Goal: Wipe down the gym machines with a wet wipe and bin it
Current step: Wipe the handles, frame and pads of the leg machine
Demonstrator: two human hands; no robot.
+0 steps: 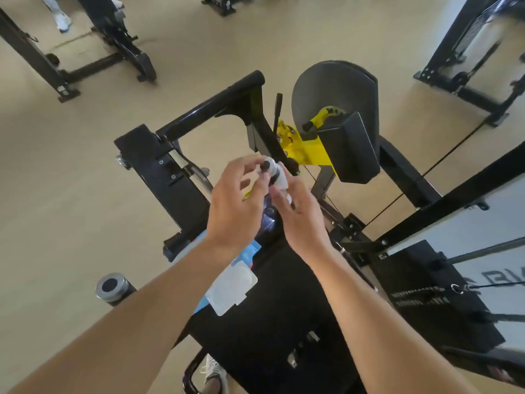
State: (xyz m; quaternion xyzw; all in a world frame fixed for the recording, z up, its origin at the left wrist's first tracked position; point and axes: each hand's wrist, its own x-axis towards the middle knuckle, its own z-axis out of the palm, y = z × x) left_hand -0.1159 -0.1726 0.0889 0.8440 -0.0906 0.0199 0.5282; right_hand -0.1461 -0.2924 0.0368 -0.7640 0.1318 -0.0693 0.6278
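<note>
Both hands meet over the black seat pad (284,294) of a gym machine. My right hand (298,217) holds a crumpled white wet wipe (279,177). My left hand (235,200) touches the wipe from the left, fingers spread and bent around its upper end. A blue wet-wipe pack (230,282) with a white flip lid lies on the left edge of the seat pad, below my left forearm. The machine's black handle bar (216,106) and yellow adjuster (301,146) sit just beyond the hands.
A grey round pad (335,95) and black block pad (352,149) stand behind the hands. A weight stack frame (443,282) with cables is at right. Other black machine frames (119,46) stand on the beige floor at upper left. A white shoe (213,371) shows below.
</note>
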